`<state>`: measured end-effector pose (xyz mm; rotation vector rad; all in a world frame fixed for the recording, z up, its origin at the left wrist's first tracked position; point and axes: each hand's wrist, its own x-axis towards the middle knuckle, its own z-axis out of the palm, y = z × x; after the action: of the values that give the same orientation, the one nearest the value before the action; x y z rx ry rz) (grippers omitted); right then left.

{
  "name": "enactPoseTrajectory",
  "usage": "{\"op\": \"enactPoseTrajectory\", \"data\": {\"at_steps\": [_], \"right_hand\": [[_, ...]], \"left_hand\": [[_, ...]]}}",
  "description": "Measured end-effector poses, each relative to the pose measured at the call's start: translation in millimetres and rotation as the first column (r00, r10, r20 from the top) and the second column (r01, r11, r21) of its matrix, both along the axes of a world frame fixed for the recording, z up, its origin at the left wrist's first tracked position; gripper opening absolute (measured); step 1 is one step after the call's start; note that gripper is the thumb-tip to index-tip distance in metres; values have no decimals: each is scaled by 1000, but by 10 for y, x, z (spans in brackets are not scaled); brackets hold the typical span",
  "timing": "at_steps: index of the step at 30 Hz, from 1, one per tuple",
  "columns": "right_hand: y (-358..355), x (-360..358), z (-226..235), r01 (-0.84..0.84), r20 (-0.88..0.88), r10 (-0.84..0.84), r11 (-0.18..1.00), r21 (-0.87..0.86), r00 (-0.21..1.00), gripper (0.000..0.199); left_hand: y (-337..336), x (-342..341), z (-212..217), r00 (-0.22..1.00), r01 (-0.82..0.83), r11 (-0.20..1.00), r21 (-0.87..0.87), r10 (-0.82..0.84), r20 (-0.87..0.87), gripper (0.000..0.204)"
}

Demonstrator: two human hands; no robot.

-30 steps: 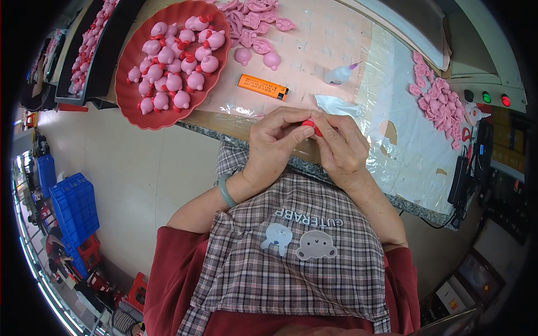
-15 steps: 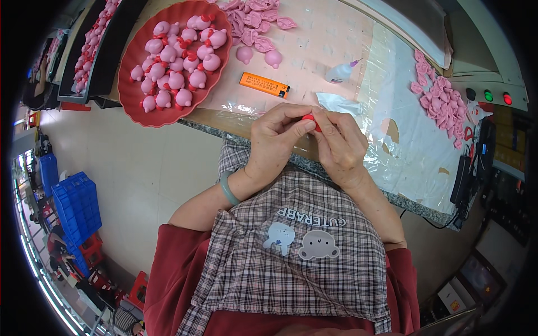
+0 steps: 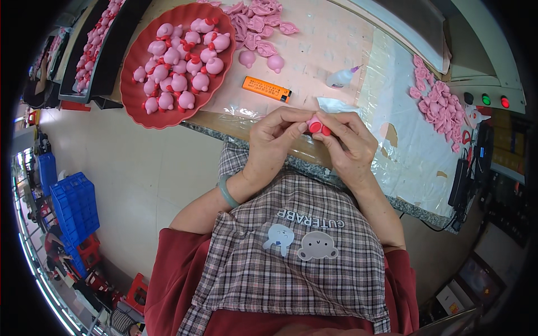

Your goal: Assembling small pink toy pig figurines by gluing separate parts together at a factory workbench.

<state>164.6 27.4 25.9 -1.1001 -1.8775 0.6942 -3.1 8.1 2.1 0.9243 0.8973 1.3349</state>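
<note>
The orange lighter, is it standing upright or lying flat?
Lying flat: the orange lighter rests lengthwise on the table, beside the red tray.

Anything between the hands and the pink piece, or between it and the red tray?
Nothing between them: both hands, left hand and right hand, already pinch the pink piece at the table edge. Toward the red tray, up and to the left, only bare table shows; the orange lighter lies beside that line, not on it.

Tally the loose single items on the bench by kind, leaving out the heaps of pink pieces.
Round red plastic tray: 1
Orange rectangular lighter: 1
Small white glue bottle: 1
Pink toy with red parts held in both hands: 1
Total: 4
</note>
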Motion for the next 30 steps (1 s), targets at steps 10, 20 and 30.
{"op": "enactPoseTrajectory", "data": {"at_steps": [10, 20, 30], "right_hand": [[-38, 16, -3, 30, 17, -30, 999, -28, 999, 39], [-62, 4, 6, 49, -8, -50, 998, -45, 999, 39], [-41, 10, 13, 45, -25, -47, 996, -83, 999, 39]], "left_hand": [[-4, 28, 11, 999, -9, 1000, -5, 9, -44, 16], [-13, 34, -12, 997, -13, 999, -34, 11, -75, 15], [3, 33, 6, 997, 1, 1000, -17, -2, -71, 17]]}}
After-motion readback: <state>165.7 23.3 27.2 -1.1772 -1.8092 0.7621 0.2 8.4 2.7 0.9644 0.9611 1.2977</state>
